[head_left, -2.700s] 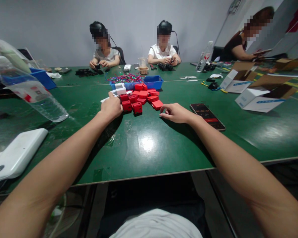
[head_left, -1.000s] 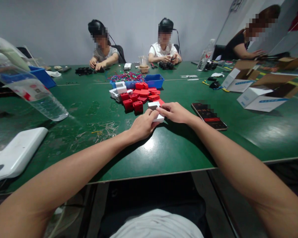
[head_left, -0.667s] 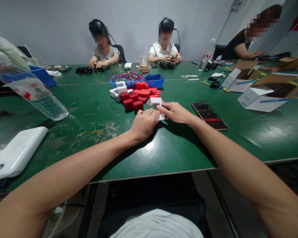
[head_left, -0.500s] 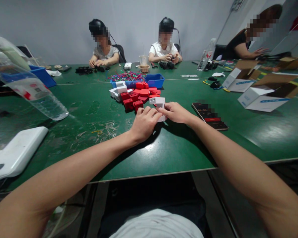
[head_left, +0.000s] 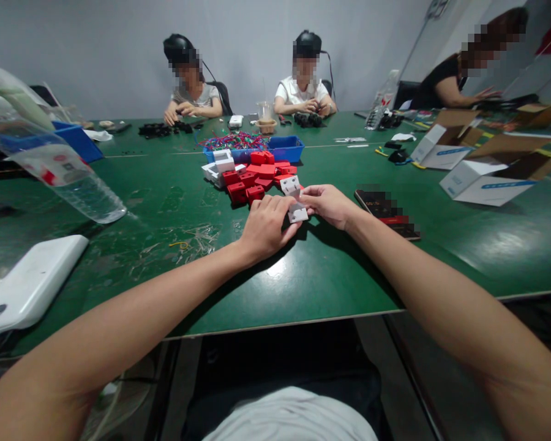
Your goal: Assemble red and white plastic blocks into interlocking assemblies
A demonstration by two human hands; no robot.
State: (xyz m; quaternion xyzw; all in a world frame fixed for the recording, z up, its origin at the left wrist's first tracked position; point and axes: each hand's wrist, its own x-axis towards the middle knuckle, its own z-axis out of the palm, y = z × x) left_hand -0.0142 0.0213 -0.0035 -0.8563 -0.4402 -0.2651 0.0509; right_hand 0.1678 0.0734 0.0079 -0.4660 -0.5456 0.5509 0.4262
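A white C-shaped plastic bracket (head_left: 290,185) with small holes is held just above the green table, tilted, in front of a pile of red and white parts. My left hand (head_left: 267,225) is closed on its left side, the thumb under the lower end. From the right, my right hand (head_left: 327,205) pinches at the bracket's inner side with thumb and forefinger. A bit of red shows by those fingertips; whether it is a separate piece or part of the pile, I cannot tell. Red plastic blocks (head_left: 248,179) and other white brackets (head_left: 223,162) lie just beyond my hands.
Behind the pile, a blue bin (head_left: 287,150) holds coloured wires (head_left: 236,141). A phone (head_left: 388,215) lies to the right, before open cartons (head_left: 487,180). On the left are a tilted water bottle (head_left: 82,184) and a white device (head_left: 34,278). Several people work across the table.
The white bracket has turned, so its holed upper face now tilts toward me. My right fingers have shifted on its right side, and my left hand has re-gripped slightly.
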